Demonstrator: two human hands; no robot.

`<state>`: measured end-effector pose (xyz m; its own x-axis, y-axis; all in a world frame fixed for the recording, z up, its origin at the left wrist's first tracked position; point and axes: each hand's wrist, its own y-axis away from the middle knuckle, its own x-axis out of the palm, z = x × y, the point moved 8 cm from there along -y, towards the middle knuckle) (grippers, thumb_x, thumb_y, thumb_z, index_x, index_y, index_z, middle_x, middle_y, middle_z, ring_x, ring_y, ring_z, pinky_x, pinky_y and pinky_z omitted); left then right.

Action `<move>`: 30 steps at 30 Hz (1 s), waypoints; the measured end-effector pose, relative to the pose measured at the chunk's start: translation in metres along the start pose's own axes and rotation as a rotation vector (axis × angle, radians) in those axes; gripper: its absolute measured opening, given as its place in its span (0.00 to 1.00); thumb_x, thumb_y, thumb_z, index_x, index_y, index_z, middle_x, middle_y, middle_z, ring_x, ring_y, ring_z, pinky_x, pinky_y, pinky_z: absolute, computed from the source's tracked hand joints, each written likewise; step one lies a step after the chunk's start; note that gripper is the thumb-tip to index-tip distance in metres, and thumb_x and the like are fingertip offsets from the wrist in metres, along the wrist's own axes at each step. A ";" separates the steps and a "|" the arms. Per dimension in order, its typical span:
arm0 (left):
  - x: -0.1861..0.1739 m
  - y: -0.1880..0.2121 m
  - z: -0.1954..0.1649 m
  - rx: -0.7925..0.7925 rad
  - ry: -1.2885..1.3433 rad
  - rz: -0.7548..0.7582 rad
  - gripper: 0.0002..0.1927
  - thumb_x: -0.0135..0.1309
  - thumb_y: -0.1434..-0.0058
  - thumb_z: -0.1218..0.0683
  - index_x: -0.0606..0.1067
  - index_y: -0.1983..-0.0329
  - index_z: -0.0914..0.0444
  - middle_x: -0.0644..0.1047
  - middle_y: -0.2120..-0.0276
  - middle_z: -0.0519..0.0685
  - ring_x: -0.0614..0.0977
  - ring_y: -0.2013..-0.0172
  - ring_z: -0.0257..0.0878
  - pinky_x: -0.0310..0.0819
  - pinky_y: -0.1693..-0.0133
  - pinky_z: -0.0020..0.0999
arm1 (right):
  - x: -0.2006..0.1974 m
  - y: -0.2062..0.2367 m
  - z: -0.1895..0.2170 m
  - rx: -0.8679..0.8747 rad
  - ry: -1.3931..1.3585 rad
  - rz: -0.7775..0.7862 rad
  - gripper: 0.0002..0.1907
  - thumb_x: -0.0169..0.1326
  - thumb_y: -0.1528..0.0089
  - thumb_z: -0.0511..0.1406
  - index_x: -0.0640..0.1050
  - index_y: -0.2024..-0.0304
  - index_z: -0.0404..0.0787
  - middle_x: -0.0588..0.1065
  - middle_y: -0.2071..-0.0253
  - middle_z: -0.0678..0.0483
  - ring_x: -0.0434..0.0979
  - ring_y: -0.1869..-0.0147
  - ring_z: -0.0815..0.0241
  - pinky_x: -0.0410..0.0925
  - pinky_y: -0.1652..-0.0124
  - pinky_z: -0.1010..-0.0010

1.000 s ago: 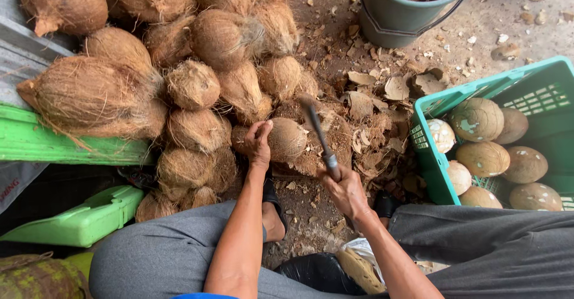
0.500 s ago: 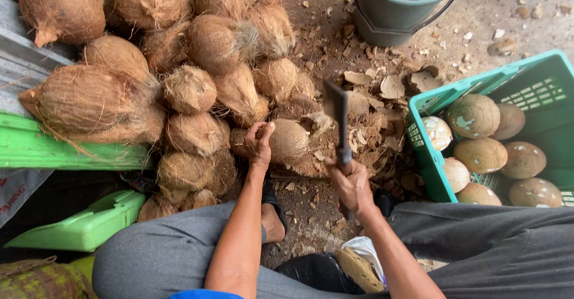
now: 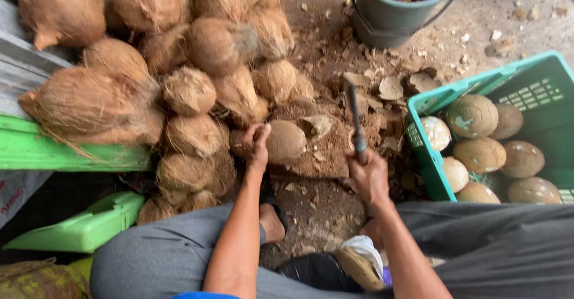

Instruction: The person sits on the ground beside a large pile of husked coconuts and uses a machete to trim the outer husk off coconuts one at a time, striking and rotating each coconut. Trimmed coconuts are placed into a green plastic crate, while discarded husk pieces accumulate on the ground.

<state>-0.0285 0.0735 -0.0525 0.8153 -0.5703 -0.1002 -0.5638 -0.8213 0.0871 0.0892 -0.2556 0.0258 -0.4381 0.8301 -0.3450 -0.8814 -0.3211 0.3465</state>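
Note:
My left hand (image 3: 256, 145) grips a brown husked coconut (image 3: 286, 141) and steadies it on a wooden chopping block (image 3: 326, 161) littered with shell bits. My right hand (image 3: 368, 176) is closed on the handle of a chopping knife (image 3: 354, 114), whose blade points up and away, just right of the coconut and apart from it. A pile of fibrous coconuts (image 3: 191, 90) lies directly behind and left of my left hand. My grey-trousered legs are folded at the bottom of the view.
A green plastic crate (image 3: 424, 149) with several peeled coconuts stands at the right. A grey-green bucket (image 3: 394, 18) of husk sits at the back. Green crates (image 3: 54, 152) and a green tray (image 3: 84, 227) lie at the left. Shell fragments cover the ground.
The knife has swung from leaning left over the coconut to upright and farther right. My left hand still holds the same coconut.

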 end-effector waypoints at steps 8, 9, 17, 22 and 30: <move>0.023 0.014 -0.022 -0.150 -0.686 -0.233 0.26 0.53 0.45 0.29 0.79 0.57 0.51 0.78 0.53 0.50 0.76 0.52 0.47 0.67 0.52 0.52 | -0.044 -0.024 -0.038 0.233 0.707 -0.089 0.21 0.62 0.35 0.46 0.77 0.47 0.41 0.80 0.57 0.40 0.78 0.52 0.40 0.69 0.50 0.51; 0.023 0.015 -0.025 -0.157 -0.681 -0.229 0.30 0.55 0.50 0.27 0.78 0.56 0.51 0.78 0.53 0.51 0.76 0.52 0.48 0.66 0.53 0.53 | -0.038 -0.026 -0.021 0.062 0.725 -0.133 0.28 0.64 0.40 0.47 0.73 0.42 0.42 0.76 0.51 0.40 0.75 0.46 0.40 0.67 0.47 0.51; 0.015 0.009 -0.036 -0.134 -0.598 -0.008 0.31 0.55 0.50 0.27 0.80 0.54 0.51 0.81 0.51 0.51 0.80 0.52 0.45 0.72 0.56 0.46 | 0.093 -0.056 0.073 -0.729 0.931 0.149 0.56 0.68 0.55 0.51 0.62 0.27 0.52 0.62 0.28 0.43 0.59 0.25 0.42 0.54 0.32 0.42; 0.015 0.009 -0.038 -0.079 -0.534 0.158 0.35 0.53 0.54 0.26 0.80 0.52 0.51 0.82 0.51 0.50 0.82 0.54 0.45 0.76 0.59 0.46 | 0.123 -0.089 0.061 -0.730 0.965 0.378 0.21 0.53 0.32 0.46 0.74 0.36 0.57 0.71 0.38 0.53 0.68 0.40 0.53 0.66 0.43 0.58; 0.033 0.033 -0.067 0.117 -0.575 0.341 0.41 0.57 0.55 0.27 0.76 0.43 0.55 0.78 0.47 0.53 0.79 0.46 0.47 0.75 0.49 0.47 | 0.081 -0.105 0.114 -1.118 1.036 0.072 0.13 0.50 0.30 0.36 0.83 0.50 0.58 0.79 0.58 0.54 0.69 0.67 0.62 0.66 0.71 0.72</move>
<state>-0.0117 0.0284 0.0134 0.4075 -0.6880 -0.6005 -0.8139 -0.5719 0.1029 0.1661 -0.1021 0.0612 0.0072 0.2761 -0.9611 -0.3226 -0.9091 -0.2636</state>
